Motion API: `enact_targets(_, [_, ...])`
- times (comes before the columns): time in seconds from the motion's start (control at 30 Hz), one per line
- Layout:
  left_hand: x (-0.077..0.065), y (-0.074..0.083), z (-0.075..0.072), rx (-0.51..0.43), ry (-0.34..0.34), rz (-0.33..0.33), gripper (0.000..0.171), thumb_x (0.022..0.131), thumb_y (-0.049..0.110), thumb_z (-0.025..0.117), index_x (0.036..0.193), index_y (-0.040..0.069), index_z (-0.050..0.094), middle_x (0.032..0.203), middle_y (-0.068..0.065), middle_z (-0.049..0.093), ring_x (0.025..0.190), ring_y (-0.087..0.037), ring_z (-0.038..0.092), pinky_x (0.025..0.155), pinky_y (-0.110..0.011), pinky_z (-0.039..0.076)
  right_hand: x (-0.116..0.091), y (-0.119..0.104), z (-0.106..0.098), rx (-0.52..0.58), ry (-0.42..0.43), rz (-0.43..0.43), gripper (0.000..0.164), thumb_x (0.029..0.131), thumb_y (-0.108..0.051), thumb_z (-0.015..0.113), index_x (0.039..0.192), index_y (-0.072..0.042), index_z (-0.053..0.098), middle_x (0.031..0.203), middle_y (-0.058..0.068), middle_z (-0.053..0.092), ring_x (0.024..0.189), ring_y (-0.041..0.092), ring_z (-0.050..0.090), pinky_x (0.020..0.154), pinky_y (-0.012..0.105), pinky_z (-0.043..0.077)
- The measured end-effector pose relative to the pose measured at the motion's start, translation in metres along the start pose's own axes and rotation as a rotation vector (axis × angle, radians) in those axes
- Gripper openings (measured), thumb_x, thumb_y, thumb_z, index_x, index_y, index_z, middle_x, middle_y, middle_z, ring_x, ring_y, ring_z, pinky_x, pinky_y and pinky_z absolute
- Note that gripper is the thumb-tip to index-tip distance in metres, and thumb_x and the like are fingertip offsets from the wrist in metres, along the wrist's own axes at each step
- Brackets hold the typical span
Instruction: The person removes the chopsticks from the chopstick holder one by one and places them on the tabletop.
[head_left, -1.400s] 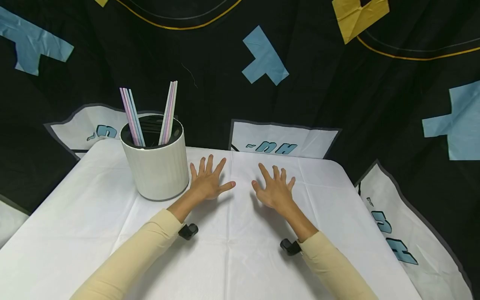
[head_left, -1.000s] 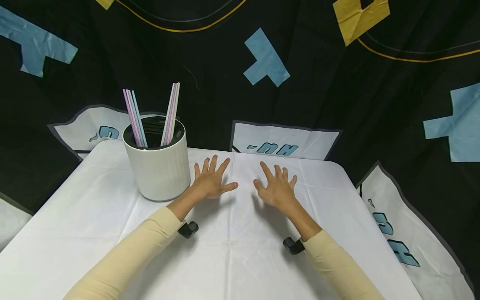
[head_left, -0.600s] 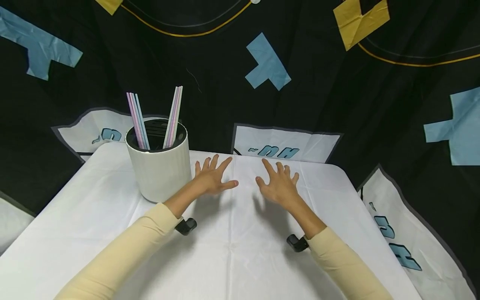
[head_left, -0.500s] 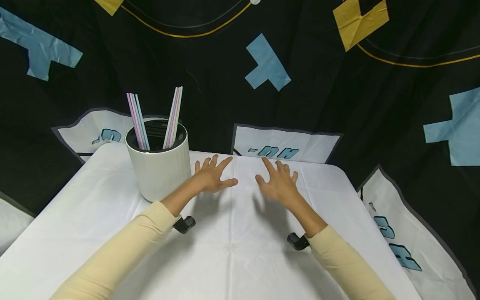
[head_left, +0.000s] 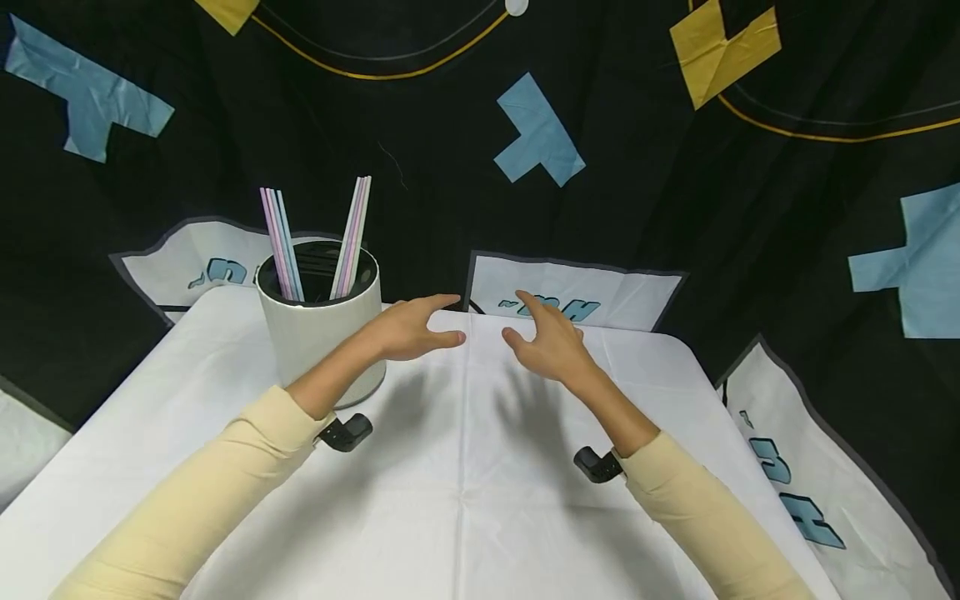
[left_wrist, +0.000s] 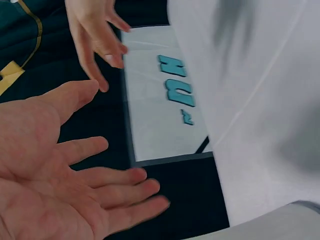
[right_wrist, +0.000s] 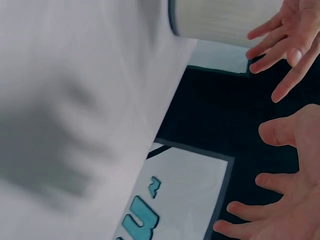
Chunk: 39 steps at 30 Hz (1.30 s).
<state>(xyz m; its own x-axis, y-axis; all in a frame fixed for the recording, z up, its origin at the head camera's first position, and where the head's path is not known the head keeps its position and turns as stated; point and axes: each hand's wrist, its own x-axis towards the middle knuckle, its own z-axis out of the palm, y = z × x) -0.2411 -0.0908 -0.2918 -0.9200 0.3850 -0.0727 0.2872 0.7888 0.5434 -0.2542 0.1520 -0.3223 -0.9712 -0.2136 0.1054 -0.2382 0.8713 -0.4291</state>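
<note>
Both hands are raised above the white-covered table, palms turned toward each other and holding nothing. My left hand (head_left: 411, 327) has its fingers extended and thumb apart, and its forearm overlaps the white ribbed canister (head_left: 318, 329) in the head view. My right hand (head_left: 553, 342) faces it across a gap, fingers spread in the right wrist view. The canister has a dark top, and two bundles of pastel straws stand in it: a pink and blue left bundle (head_left: 281, 246) and a white and pink right bundle (head_left: 350, 237), leaning apart.
The white tablecloth (head_left: 457, 533) carries the shadows of both arms. Behind the table hangs a black cloth (head_left: 435, 150) with blue and yellow patches and white lettered panels (head_left: 495, 279). Each wrist wears a small black camera, such as the left wrist camera (head_left: 347, 432).
Both hands have lifted from low over the table and turned from palms down to palms facing each other. The view has tilted slightly upward. The canister and straws stay in place.
</note>
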Motion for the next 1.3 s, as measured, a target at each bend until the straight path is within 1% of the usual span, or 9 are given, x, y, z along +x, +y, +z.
enact_targets(0.1, [-0.006,-0.001,-0.013,-0.032,0.017,0.005,0.068,0.099,0.042,0.063,0.156,0.014,0.040,0.153,-0.016,0.050,0.137,-0.035,0.052,0.111,-0.054,0.046,0.003,-0.010,-0.006,0.048,-0.013,-0.018,0.068,0.098,-0.039,0.057,0.159,-0.018,0.033,0.158,0.015,0.043,0.144,0.040,0.041,0.114,0.065,0.037])
enact_targets(0.2, [-0.013,-0.001,-0.027,-0.063,0.024,-0.003,0.062,0.099,0.042,0.063,0.153,0.014,0.046,0.148,-0.017,0.055,0.129,-0.034,0.060,0.104,-0.053,0.052,0.006,-0.021,-0.012,0.085,-0.034,-0.026,0.067,0.098,-0.039,0.058,0.158,-0.018,0.034,0.157,0.014,0.045,0.141,0.040,0.046,0.112,0.061,0.042])
enact_targets(0.4, [-0.028,-0.003,-0.059,-0.097,0.039,-0.024,0.053,0.102,0.041,0.058,0.148,0.014,0.053,0.144,-0.015,0.059,0.127,-0.035,0.061,0.105,-0.056,0.051,0.016,-0.043,-0.018,0.157,-0.059,-0.019,0.066,0.098,-0.041,0.059,0.157,-0.022,0.037,0.150,0.018,0.052,0.134,0.038,0.052,0.101,0.060,0.050])
enact_targets(0.6, [-0.047,-0.011,-0.088,-0.152,0.106,-0.081,0.050,0.102,0.042,0.058,0.146,0.020,0.054,0.129,-0.014,0.069,0.115,-0.035,0.066,0.100,-0.055,0.052,0.026,-0.068,-0.021,0.202,-0.072,-0.020,0.063,0.099,-0.043,0.059,0.156,-0.022,0.040,0.146,0.017,0.054,0.132,0.037,0.053,0.098,0.058,0.052])
enact_targets(0.7, [-0.057,-0.020,-0.099,-0.175,0.138,-0.105,0.052,0.102,0.045,0.057,0.147,0.020,0.053,0.126,-0.017,0.069,0.113,-0.034,0.065,0.100,-0.057,0.050,0.031,-0.079,-0.020,0.231,-0.091,-0.023,0.061,0.100,-0.043,0.059,0.155,-0.022,0.042,0.144,0.016,0.056,0.130,0.035,0.054,0.099,0.056,0.052])
enact_targets(0.87, [-0.071,-0.039,-0.119,-0.217,0.194,-0.147,0.058,0.103,0.049,0.054,0.151,0.016,0.049,0.139,-0.021,0.061,0.124,-0.040,0.060,0.109,-0.064,0.042,0.038,-0.097,-0.017,0.288,-0.125,-0.028,0.059,0.100,-0.043,0.059,0.153,-0.022,0.044,0.139,0.012,0.060,0.123,0.029,0.060,0.099,0.051,0.053])
enact_targets(1.03, [-0.084,-0.061,-0.136,-0.265,0.260,-0.192,0.061,0.103,0.050,0.052,0.153,0.014,0.045,0.146,-0.024,0.053,0.130,-0.045,0.054,0.113,-0.066,0.038,0.046,-0.114,-0.011,0.364,-0.153,-0.031,0.057,0.100,-0.041,0.061,0.151,-0.020,0.047,0.131,0.008,0.064,0.117,0.024,0.062,0.099,0.047,0.053])
enact_targets(1.13, [-0.090,-0.076,-0.140,-0.292,0.307,-0.223,0.065,0.103,0.052,0.050,0.154,0.013,0.043,0.149,-0.025,0.050,0.132,-0.046,0.052,0.113,-0.065,0.038,0.052,-0.124,-0.005,0.395,-0.166,-0.038,0.056,0.100,-0.040,0.061,0.151,-0.019,0.047,0.132,0.008,0.063,0.119,0.023,0.061,0.102,0.046,0.052])
enact_targets(1.3, [-0.096,-0.098,-0.141,-0.318,0.373,-0.281,0.065,0.105,0.052,0.045,0.155,0.012,0.041,0.149,-0.026,0.049,0.133,-0.047,0.051,0.113,-0.064,0.038,0.060,-0.141,0.005,0.434,-0.176,-0.029,0.054,0.101,-0.039,0.060,0.150,-0.019,0.049,0.144,0.007,0.057,0.127,0.023,0.058,0.107,0.046,0.050])
